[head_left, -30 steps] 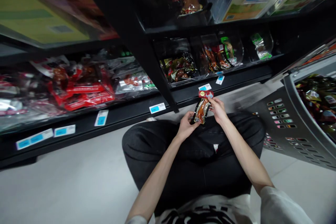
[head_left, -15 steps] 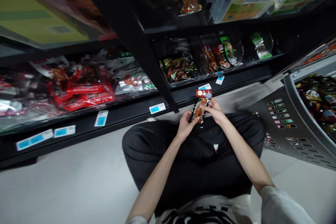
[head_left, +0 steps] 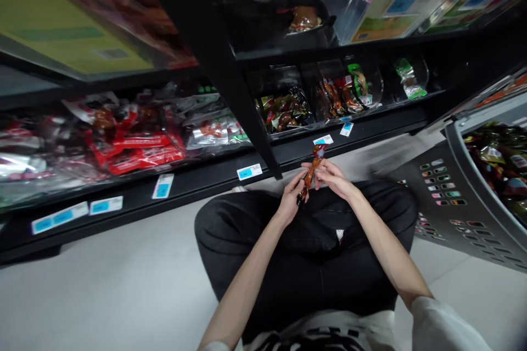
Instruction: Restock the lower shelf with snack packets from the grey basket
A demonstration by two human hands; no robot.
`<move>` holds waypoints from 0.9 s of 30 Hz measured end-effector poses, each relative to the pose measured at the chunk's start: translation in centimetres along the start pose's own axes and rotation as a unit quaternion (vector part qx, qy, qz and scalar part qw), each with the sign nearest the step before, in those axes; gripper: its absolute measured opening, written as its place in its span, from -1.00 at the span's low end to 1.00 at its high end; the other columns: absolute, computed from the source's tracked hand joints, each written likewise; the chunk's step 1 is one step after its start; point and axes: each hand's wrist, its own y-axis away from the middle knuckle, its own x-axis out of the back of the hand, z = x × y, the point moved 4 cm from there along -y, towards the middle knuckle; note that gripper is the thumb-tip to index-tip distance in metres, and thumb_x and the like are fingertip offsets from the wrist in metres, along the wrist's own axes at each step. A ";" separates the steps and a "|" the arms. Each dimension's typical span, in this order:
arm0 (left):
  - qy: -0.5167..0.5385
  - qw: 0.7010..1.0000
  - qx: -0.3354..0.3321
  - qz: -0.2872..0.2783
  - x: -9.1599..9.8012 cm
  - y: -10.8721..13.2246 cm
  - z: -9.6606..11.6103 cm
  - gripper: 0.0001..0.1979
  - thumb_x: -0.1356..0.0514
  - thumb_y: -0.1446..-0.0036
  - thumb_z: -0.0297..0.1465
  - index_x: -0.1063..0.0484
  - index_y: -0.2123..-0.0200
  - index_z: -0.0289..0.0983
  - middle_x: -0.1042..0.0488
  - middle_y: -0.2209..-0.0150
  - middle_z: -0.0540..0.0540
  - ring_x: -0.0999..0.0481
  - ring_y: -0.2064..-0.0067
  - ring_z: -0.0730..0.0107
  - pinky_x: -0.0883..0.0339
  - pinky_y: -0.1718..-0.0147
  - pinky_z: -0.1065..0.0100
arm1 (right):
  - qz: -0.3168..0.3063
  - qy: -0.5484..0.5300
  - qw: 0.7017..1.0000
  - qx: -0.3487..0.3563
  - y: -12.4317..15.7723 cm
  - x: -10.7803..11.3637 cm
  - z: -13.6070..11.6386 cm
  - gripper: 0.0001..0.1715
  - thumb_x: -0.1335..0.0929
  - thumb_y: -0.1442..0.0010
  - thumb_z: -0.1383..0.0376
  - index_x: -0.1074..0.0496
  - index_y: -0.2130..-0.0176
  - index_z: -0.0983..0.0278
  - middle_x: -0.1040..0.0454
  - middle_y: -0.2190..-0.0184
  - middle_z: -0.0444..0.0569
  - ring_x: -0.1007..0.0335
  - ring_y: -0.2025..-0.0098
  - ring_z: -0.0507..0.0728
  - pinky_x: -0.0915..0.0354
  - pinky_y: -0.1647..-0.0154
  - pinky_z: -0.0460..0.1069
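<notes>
A slim packet of meat snack (head_left: 312,173) with a red top is held over my crossed legs, turned nearly edge-on. My left hand (head_left: 291,197) grips its lower left side, thumb and fingers closed on it. My right hand (head_left: 332,178) bends its fingers round the packet's right side, touching it; its fingertips are partly hidden. Just beyond the packet is the shelf's front edge with a small price tag (head_left: 323,140).
Bottom-shelf bins hold dark packets (head_left: 288,112), brown meat packets (head_left: 334,96), a green-and-white packet (head_left: 409,79) and red packets (head_left: 140,145). A grey basket (head_left: 442,175) full of dark packets stands at my right. A black shelf post (head_left: 247,104) rises ahead.
The packet has turned from showing its broad front to nearly edge-on. My right hand's fingers have shifted along its side. The view has moved slightly.
</notes>
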 end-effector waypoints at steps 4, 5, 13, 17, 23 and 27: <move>0.094 0.993 0.069 -0.035 -0.4 0.3 -0.4 -0.54 -0.27 -0.15 -0.04 -0.52 0.00 -0.21 -0.52 0.40 -0.03 -0.35 0.57 0.49 -0.22 0.57 0.38 | 0.066 0.034 0.996 0.042 -0.5 0.7 0.4 -0.43 -0.62 0.18 0.07 -0.28 0.35 0.17 -0.48 0.37 -0.18 -0.30 0.45 0.01 -0.27 0.45 -0.07; 0.097 0.992 0.077 -0.029 -0.4 0.3 -0.5 -0.55 -0.25 -0.16 -0.02 -0.55 0.07 -0.23 -0.54 0.40 -0.06 -0.43 0.52 0.44 -0.27 0.54 0.37 | 0.090 0.044 0.994 0.049 -0.7 0.9 0.5 -0.41 -0.63 0.20 0.09 -0.26 0.39 0.17 -0.42 0.44 -0.22 -0.27 0.47 0.00 -0.23 0.47 -0.09; 0.131 0.989 0.072 -0.019 -0.9 0.1 -0.6 -0.44 -0.26 -0.10 0.10 -0.60 0.15 -0.29 -0.66 0.16 -0.18 -0.60 0.01 0.02 -0.45 0.01 0.13 | 0.141 0.055 0.987 0.063 -1.0 1.4 0.6 -0.37 -0.66 0.28 0.16 -0.24 0.42 0.18 -0.28 0.58 -0.31 -0.12 0.56 -0.06 -0.14 0.48 -0.10; 0.083 0.995 0.044 -0.017 -0.9 0.2 -0.4 -0.53 -0.34 -0.10 -0.06 -0.55 0.01 -0.21 -0.61 0.01 -0.14 -0.56 -0.07 0.03 -0.41 -0.04 0.12 | 0.177 0.056 0.981 0.060 -1.1 2.0 1.1 -0.36 -0.66 0.31 0.12 -0.23 0.45 0.19 -0.32 0.53 -0.28 -0.13 0.54 -0.05 -0.14 0.50 -0.09; -0.112 0.987 -0.102 0.045 0.0 -0.1 -0.4 -0.56 -0.30 -0.19 -0.22 -0.46 -0.13 -0.11 -0.49 -0.16 -0.09 -0.40 -0.24 0.11 -0.17 -0.28 0.12 | 0.221 0.162 0.957 0.101 -0.8 2.0 1.0 -0.54 -0.57 0.08 -0.01 -0.37 0.41 0.17 -0.40 0.40 -0.14 -0.30 0.49 0.02 -0.22 0.55 -0.07; -0.215 0.960 -0.179 0.023 0.0 0.2 0.6 -0.58 -0.18 -0.29 -0.26 -0.42 -0.20 -0.10 -0.37 -0.23 -0.15 -0.32 -0.29 0.12 -0.09 -0.32 0.06 | 0.177 0.222 0.953 0.102 0.7 -0.1 1.1 -0.51 -0.49 -0.09 -0.01 -0.49 0.04 0.14 -0.38 -0.10 0.05 -0.50 0.14 0.14 -0.44 0.33 -0.03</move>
